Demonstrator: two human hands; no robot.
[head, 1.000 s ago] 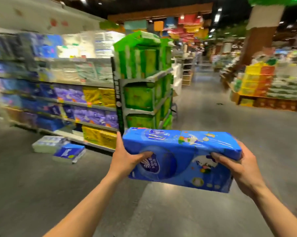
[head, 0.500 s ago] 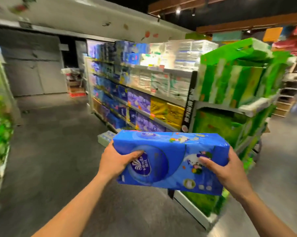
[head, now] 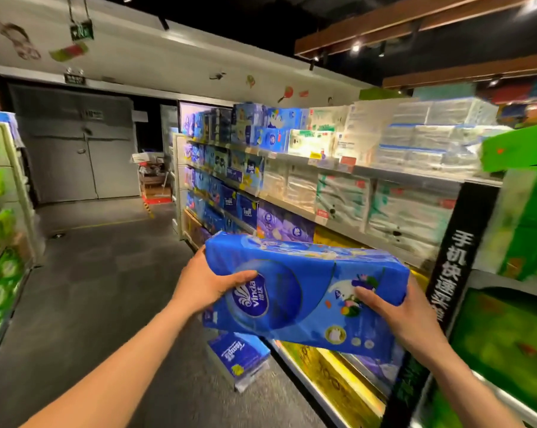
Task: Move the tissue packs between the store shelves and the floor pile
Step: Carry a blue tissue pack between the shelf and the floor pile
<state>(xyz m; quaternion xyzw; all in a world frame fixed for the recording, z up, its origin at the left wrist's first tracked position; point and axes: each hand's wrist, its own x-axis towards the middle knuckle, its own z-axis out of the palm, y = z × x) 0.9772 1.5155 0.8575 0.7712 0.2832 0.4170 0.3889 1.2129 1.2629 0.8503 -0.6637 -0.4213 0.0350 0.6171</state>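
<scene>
Two bare hands are clamped on one blue Vinda tissue pack (head: 304, 291), carried in the air w/ its long side roughly level, the right end tilted a bit lower. The left hand (head: 205, 281) is wrapped round the pack's left end, thumb laid across the front face just beside the Vinda logo, the other fingers hidden behind. The right hand (head: 397, 313) is gripped on the right end from below and in front, thumb pressed on the printed front; the rest of its fingers are hidden behind the pack. No part of the pack is touching shelf or floor.

Below the pack, betw. the two forearms, a floor pile of tissue packs (head: 239, 356) is seen on the dark floor (head: 85, 288), top pack blue w/ white lettering, lying just beside the base of the store shelves (head: 307, 217). Beyond both hands and to the right of the right hand, the shelves are stocked in tiers: blue packs at the far end, white/clear-wrapped packs on the upper tiers, purple and yellow packs lower down. Right of the right hand a black vertical sign (head: 452, 273) w/ white characters is fixed on the shelf end, w/ green packs (head: 523, 230) past it. Far beyond the left hand a grey double door (head: 82, 149) is seen. Edges of the view are blurred.
</scene>
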